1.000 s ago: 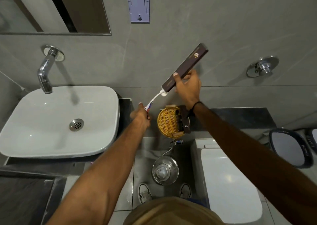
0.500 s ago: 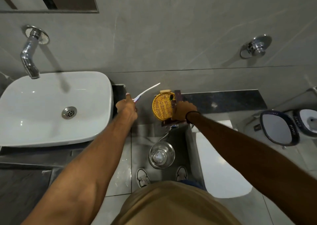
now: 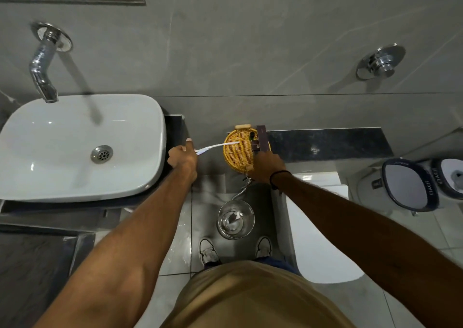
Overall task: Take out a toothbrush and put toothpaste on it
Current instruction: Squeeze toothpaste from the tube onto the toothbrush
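My left hand (image 3: 182, 157) grips a white toothbrush (image 3: 217, 146) by its handle, the head pointing right over the rim of a yellow wicker basket (image 3: 237, 152) on the dark ledge. My right hand (image 3: 266, 166) reaches into the right side of the basket, its fingers at a dark brown box (image 3: 261, 138) that stands at the basket's right edge. Whether the fingers still grip the box I cannot tell. No toothpaste tube is visible.
A white sink (image 3: 80, 147) with a chrome tap (image 3: 43, 64) is at the left. Below the basket sits a steel bin (image 3: 236, 219) on the floor, a white toilet (image 3: 323, 230) to its right. A chrome wall valve (image 3: 380, 62) and round mirrors (image 3: 408, 185) are at right.
My right hand brought the brown box down from the air to the basket's right edge. The toothbrush came out of the box and now lies lower, head over the basket.
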A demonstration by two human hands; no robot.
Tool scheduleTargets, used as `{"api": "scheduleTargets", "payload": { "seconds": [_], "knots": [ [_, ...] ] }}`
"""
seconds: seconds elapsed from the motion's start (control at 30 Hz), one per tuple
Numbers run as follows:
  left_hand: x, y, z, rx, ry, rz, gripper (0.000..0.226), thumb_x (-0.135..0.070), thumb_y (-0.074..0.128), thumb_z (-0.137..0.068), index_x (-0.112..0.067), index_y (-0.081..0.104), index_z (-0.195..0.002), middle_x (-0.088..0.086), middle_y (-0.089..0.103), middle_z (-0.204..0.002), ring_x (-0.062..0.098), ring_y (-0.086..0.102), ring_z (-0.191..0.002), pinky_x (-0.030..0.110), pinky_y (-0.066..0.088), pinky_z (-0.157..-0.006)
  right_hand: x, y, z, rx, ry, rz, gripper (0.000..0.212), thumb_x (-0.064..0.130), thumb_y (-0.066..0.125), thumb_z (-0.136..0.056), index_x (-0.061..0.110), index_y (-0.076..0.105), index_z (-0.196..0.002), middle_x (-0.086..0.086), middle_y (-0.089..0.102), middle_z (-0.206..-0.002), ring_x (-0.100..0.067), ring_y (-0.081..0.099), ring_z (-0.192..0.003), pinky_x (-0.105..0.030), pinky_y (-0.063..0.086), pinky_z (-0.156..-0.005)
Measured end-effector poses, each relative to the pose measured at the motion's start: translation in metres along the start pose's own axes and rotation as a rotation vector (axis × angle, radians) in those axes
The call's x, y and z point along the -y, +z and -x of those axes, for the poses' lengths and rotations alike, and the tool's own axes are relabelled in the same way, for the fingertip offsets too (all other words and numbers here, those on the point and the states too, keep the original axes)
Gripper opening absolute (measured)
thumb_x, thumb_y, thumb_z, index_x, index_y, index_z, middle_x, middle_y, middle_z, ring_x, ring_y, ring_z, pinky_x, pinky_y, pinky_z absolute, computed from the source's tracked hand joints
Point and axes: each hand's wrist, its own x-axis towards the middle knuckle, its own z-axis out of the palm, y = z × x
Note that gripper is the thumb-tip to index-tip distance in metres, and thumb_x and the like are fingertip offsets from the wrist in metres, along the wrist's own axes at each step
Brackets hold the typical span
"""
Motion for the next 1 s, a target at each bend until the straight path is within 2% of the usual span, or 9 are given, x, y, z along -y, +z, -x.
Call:
{"api": "scheduleTargets", "payload": {
  "seconds": [0.17,0.23,0.37,0.5,0.57,0.73,0.8,0.9,1.0],
  "knots": [
    [-0.001,0.006,0.005,0.021,0.157,-0.111,0.041,-0.042,0.064,-0.094,-0.006,0.062,-0.075,0.019,0.070,-0.085,0.033,0.063,-0.083,0.026,0.039,-0.074,0.015,-0.030,-0.013,-0.126,-0.093,-0.141,0.039,0.033,0.066,-0.091,0.011,0.071,-0.122,-0.014,0.075,-0.117,-0.034,0.070,-0.107,-0.047,0.060,-0.096],
    [-0.006,0.012,0.009,0.059,0.238,-0.177,0.045,-0.041,0.064,-0.094,0.000,0.068,-0.075,0.023,0.074,-0.086,0.032,0.063,-0.077,0.028,0.041,-0.072,0.025,-0.033,-0.019,-0.074,-0.174,-0.221,0.036,0.026,0.063,-0.094,0.011,0.072,-0.125,-0.015,0.073,-0.125,-0.032,0.067,-0.114,-0.041,0.055,-0.102],
    [-0.019,0.027,0.013,0.107,0.358,-0.215,0.048,-0.038,0.065,-0.094,0.007,0.067,-0.075,0.029,0.074,-0.083,0.039,0.070,-0.080,0.040,0.054,-0.078,0.034,-0.034,-0.028,0.043,-0.254,-0.266,0.025,0.010,0.060,-0.095,0.002,0.080,-0.108,-0.019,0.078,-0.110,-0.033,0.068,-0.105,-0.036,0.055,-0.092],
    [-0.024,0.041,0.012,0.161,0.398,-0.201,0.037,-0.039,0.069,-0.092,-0.006,0.061,-0.080,0.020,0.073,-0.080,0.031,0.069,-0.074,0.024,0.050,-0.064,0.024,-0.039,-0.038,0.090,-0.257,-0.311,0.021,0.012,0.068,-0.092,0.002,0.081,-0.106,-0.018,0.080,-0.106,-0.028,0.070,-0.100,-0.028,0.051,-0.081],
    [-0.024,0.047,0.011,0.142,0.355,-0.175,0.040,-0.045,0.071,-0.089,-0.006,0.063,-0.096,0.011,0.069,-0.085,0.023,0.062,-0.075,0.021,0.045,-0.062,0.014,-0.039,-0.046,0.127,-0.222,-0.318,0.020,0.012,0.069,-0.091,0.002,0.081,-0.104,-0.019,0.080,-0.104,-0.024,0.067,-0.091,-0.024,0.049,-0.074],
    [-0.014,0.077,-0.010,0.065,0.013,-0.127,0.055,-0.055,0.071,-0.085,-0.004,0.077,-0.102,0.017,0.077,-0.106,0.033,0.070,-0.099,0.034,0.053,-0.085,-0.023,-0.026,-0.080,0.116,0.026,-0.498,0.023,0.011,0.073,-0.088,-0.001,0.078,-0.108,-0.019,0.076,-0.117,-0.034,0.068,-0.114,-0.044,0.054,-0.105],
    [-0.005,0.097,-0.020,0.086,-0.087,-0.081,0.051,-0.050,0.076,-0.083,-0.001,0.078,-0.099,0.018,0.077,-0.099,0.028,0.071,-0.084,0.028,0.056,-0.075,-0.033,-0.010,-0.098,0.104,0.148,-0.573,0.024,0.011,0.075,-0.087,-0.003,0.077,-0.108,-0.021,0.075,-0.117,-0.036,0.069,-0.113,-0.047,0.056,-0.103],
    [0.014,0.131,-0.036,0.154,-0.175,0.036,0.042,-0.029,0.084,-0.081,0.006,0.077,-0.102,0.017,0.070,-0.083,0.009,0.058,-0.048,0.011,0.045,-0.042,-0.042,0.016,-0.131,0.151,0.307,-0.662,0.025,0.013,0.073,-0.086,-0.001,0.073,-0.107,-0.022,0.073,-0.119,-0.038,0.069,-0.114,-0.050,0.057,-0.102],
    [0.033,0.159,-0.056,0.198,-0.148,-0.029,0.038,-0.020,0.090,-0.073,0.001,0.077,-0.102,0.021,0.077,-0.102,0.020,0.066,-0.073,0.026,0.061,-0.074,-0.048,0.043,-0.162,0.259,0.348,-0.682,0.032,0.012,0.071,-0.089,-0.001,0.070,-0.119,-0.022,0.071,-0.125,-0.038,0.067,-0.120,-0.049,0.054,-0.105]
  ]
}}
